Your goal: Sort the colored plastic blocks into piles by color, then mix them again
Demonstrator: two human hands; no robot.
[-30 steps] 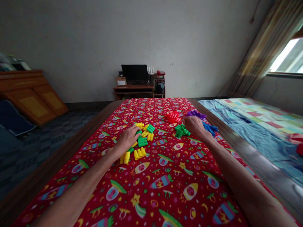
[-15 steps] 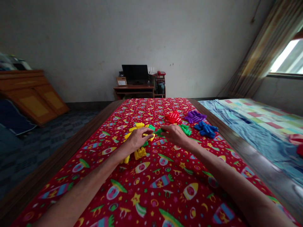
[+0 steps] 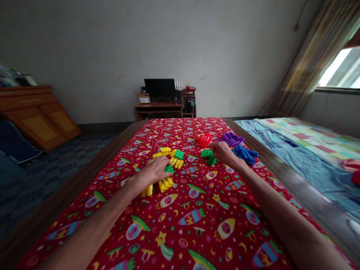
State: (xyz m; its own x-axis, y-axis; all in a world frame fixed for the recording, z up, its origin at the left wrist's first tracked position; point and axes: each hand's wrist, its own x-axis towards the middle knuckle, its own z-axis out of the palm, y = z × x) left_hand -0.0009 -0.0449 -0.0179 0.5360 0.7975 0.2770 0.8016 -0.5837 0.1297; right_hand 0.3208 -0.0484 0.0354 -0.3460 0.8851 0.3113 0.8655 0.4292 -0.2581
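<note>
Small plastic blocks lie sorted by colour on a red rocket-print tablecloth (image 3: 194, 221). My left hand (image 3: 152, 173) lies palm down in a mixed yellow and green heap (image 3: 172, 157), its fingertips closed on a green block (image 3: 169, 169), with yellow blocks (image 3: 164, 184) just beside it. My right hand (image 3: 223, 153) rests at the green pile (image 3: 207, 154), its fingers curled over green pieces there. A red pile (image 3: 204, 139), a purple pile (image 3: 232, 138) and a blue pile (image 3: 245, 153) sit around the right hand.
The table's wooden edge (image 3: 284, 165) shows on the right, and beyond it lies a bed with a patterned sheet (image 3: 306, 146). A desk with a monitor (image 3: 160, 90) stands at the far wall. A wooden cabinet (image 3: 36, 112) leans at the left.
My right hand, which had reached left to the mixed heap, has gone back right to the green pile. My left hand has dropped lower onto a green block in the heap.
</note>
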